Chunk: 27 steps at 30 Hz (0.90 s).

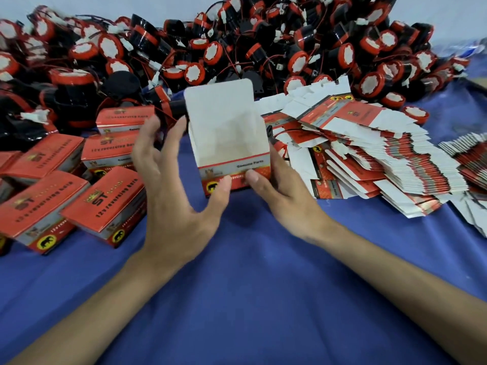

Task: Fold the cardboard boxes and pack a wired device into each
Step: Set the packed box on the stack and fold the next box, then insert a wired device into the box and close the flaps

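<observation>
An open red and white cardboard box (229, 138) stands on the blue cloth in the middle, its white lid flap up and its inside showing empty. My right hand (279, 191) grips the box's right side, thumb on the red front panel. My left hand (174, 185) is beside the box on the left with fingers spread, its thumb tip touching the front lower corner. A huge heap of black and red wired devices (237, 48) fills the far side of the table. One device (168, 106) lies just behind my left fingers.
Several closed red boxes (79, 188) lie at the left. A fanned stack of flat unfolded boxes (369, 159) lies to the right, with a second stack (471, 154) at the right edge. The blue cloth (250, 285) covers the near table.
</observation>
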### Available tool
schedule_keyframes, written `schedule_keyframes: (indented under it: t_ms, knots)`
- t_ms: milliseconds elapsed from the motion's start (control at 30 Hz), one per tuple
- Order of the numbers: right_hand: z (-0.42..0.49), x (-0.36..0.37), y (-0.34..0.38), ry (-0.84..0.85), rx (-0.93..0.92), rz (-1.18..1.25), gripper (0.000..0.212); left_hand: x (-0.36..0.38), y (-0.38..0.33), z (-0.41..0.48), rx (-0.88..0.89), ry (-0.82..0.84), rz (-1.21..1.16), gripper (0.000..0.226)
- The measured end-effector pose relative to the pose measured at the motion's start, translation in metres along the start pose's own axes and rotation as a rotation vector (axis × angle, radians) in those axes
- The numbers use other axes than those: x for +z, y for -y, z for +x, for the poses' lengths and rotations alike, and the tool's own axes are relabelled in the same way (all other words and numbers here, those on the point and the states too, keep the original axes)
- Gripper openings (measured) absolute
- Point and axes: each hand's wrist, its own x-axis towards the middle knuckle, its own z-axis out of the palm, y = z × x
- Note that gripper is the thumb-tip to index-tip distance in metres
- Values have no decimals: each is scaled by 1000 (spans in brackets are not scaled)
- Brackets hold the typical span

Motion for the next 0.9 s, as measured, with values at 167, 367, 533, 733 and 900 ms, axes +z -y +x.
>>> schedule_keyframes:
  t_ms: [167,367,533,733,900]
  knots:
    - [1,-9,-8,-153,-151,-442,52,0,5,4,-350,90,-323,65]
    - [22,-32,-32,-151,53,-740,57,3,9,-1,-261,130,-332,46]
    - [25,-36,-29,-274,-2,-399,57,2,12,1,-316,136,-232,37]
    - [15,-42,-13,-494,-179,6,61,2,10,2,-358,198,-256,42]
    - [8,-35,-2,-495,-559,-489,65,4,10,0,-306,273,-298,48]
